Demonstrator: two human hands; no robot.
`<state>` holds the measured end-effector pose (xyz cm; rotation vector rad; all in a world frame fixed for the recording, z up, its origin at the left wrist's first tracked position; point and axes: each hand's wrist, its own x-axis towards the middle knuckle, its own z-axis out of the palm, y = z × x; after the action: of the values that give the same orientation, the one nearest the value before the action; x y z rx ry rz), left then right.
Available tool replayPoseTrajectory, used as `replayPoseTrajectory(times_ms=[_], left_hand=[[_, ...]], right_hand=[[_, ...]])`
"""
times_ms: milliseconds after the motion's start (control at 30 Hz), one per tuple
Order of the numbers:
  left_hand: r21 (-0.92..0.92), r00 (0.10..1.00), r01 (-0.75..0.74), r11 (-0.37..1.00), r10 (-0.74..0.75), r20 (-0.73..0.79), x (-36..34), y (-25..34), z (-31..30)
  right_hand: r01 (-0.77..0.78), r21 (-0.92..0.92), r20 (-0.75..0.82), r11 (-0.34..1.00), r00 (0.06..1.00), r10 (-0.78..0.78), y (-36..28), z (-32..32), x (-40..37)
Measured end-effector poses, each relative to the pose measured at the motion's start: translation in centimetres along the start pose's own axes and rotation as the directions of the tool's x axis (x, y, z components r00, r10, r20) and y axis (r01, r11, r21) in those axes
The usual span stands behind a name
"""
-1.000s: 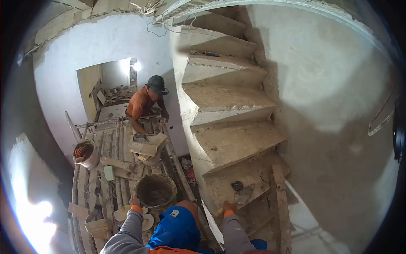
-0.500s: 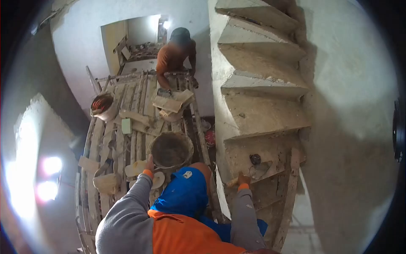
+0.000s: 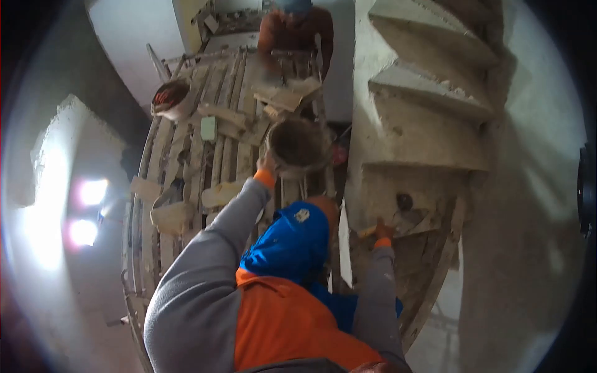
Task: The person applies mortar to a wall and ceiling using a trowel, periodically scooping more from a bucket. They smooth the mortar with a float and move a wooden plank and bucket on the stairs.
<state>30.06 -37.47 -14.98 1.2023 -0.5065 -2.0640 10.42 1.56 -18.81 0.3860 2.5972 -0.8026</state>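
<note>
My left hand [image 3: 266, 163] grips the near left rim of a round bucket [image 3: 300, 144], its inside dark and caked with mortar. The bucket is over the plank platform, in front of torn cardboard-like pieces [image 3: 287, 96]. My right hand [image 3: 384, 230] is closed around the handle of a trowel [image 3: 411, 220] at the lowest visible stair step. The trowel's grey blade points right, and a pale handle end sticks out left of my fist. Just beyond the blade sits a small dark round thing [image 3: 405, 201].
Rough concrete stairs [image 3: 429, 140] rise on the right. Across the platform [image 3: 214, 155] a co-worker [image 3: 295, 34] faces me. On the left are a bucket with reddish contents [image 3: 171, 99], a green block [image 3: 209, 128] and a cut-open container [image 3: 172, 217]. Bright lamps [image 3: 88, 211] shine at far left.
My left arm has reached forward, and the bucket has moved away from me, closer to the cardboard-like pieces. The view has tilted down. My right hand stays at the step with the trowel.
</note>
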Motion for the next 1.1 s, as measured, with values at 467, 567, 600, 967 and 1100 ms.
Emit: replayPoseTrajectory(times_ms=[467,567,600,967,1100], left_hand=[[0.079,0.917,0.086,0.993,-0.11,0.384,7.7,-4.8,3.2],[0.149,0.93,0.06,0.987,-0.109,0.351,10.6,-5.5,4.9],[0.176,0.932,0.049,0.983,-0.108,0.345,11.5,-6.2,6.9],[0.412,0.946,-0.065,0.909,-0.075,0.316,13.4,-12.5,16.2],[0.424,0.936,-0.085,0.902,-0.073,0.343,14.4,-13.1,16.1]], right_hand=[[0.244,-0.609,0.173,0.755,0.97,-0.174,4.9,5.0,6.8],[0.123,-0.026,0.156,0.992,0.981,-0.118,-0.7,1.1,-1.0],[0.083,0.075,-0.081,0.994,0.994,-0.076,-0.8,3.0,-1.0],[0.018,0.165,0.066,0.986,0.997,-0.029,-3.6,-1.9,-4.4],[0.016,0.126,-0.068,0.992,0.998,-0.007,-3.0,0.2,-3.3]])
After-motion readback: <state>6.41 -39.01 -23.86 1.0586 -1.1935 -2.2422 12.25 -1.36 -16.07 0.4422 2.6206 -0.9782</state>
